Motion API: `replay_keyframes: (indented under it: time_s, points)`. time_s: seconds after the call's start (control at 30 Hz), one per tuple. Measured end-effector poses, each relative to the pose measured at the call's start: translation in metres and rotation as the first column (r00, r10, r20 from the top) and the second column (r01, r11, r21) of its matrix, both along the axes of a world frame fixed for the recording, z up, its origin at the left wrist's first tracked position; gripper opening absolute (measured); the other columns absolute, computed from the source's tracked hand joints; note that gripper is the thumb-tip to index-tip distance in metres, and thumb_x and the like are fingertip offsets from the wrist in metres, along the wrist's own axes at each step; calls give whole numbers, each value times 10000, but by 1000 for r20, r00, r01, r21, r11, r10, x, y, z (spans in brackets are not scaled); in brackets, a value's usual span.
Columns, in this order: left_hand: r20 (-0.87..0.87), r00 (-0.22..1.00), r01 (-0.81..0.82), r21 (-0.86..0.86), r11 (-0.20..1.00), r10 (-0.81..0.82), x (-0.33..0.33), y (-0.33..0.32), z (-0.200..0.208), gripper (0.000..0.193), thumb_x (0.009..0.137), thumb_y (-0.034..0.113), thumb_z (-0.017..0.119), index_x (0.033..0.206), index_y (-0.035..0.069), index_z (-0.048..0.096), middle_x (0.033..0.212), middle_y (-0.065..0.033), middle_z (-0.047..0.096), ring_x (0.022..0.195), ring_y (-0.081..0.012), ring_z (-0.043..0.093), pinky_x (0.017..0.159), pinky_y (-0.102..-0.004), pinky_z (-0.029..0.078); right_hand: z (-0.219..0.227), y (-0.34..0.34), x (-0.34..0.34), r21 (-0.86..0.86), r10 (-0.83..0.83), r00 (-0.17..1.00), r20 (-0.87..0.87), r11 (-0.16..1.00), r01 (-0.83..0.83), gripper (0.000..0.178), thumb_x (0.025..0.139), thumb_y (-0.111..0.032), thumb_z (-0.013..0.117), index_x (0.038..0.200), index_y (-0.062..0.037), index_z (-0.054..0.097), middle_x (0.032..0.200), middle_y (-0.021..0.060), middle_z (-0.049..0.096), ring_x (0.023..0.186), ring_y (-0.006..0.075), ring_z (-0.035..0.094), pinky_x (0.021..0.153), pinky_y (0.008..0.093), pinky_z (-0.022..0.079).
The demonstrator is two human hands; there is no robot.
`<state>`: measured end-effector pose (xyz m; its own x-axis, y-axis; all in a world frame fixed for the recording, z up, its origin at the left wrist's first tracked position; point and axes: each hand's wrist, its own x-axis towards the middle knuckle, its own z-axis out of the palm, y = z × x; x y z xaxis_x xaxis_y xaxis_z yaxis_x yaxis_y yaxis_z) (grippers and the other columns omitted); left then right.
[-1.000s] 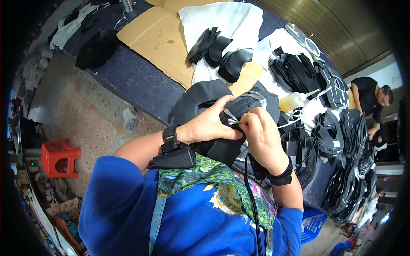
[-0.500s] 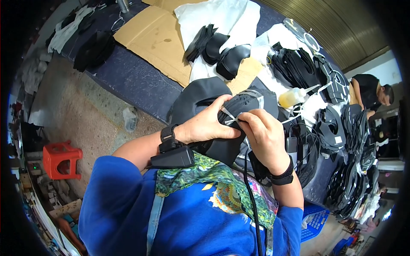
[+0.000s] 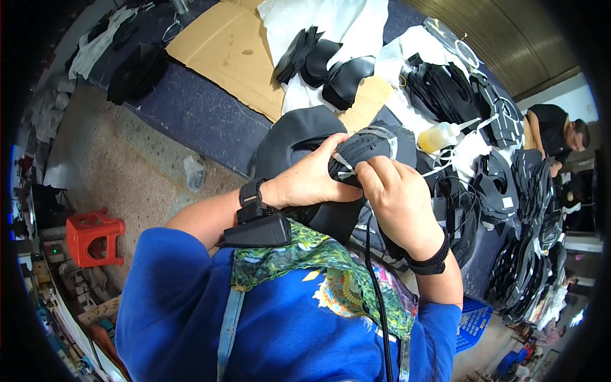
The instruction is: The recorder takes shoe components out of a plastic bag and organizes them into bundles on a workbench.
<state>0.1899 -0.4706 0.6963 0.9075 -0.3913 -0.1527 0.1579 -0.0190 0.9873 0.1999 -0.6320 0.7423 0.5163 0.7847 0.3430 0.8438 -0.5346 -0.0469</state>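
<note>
Black knit shoe upper (image 3: 366, 148) held at chest height above tabletop (image 3: 191, 111). Left hand (image 3: 312, 181) clamps its near edge; right hand (image 3: 398, 197) pinches white tie (image 3: 344, 170). Step, judged: fastening tie. Next calls for steady pull, left grip firm.

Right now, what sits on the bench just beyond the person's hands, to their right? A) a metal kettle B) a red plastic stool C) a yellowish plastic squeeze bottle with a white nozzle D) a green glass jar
C: the yellowish plastic squeeze bottle lies on the bench just past the right hand, among black pieces.
</note>
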Motion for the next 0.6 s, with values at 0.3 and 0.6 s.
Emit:
replay_keyframes:
  time_s: [0.3,0.6]
  points:
    - [-20,999,25,-3,1000,-25,-1,3,-8,813,671,126,695,1278,-22,174,1116,-120,447,1029,-162,426,879,-275,356,-12,-5,-1,121,-51,990,-135,990,67,167,635,-43,553,784,-40,479,717,80,469,633,227,534,547,306,448]
    - [32,998,62,-45,997,-61,-3,0,-11,851,696,163,695,1305,-22,131,1169,-138,394,1093,-183,365,925,-294,317,-31,-4,-8,460,-173,961,-216,850,256,151,680,45,558,796,-14,482,687,117,496,599,283,526,512,341,431]
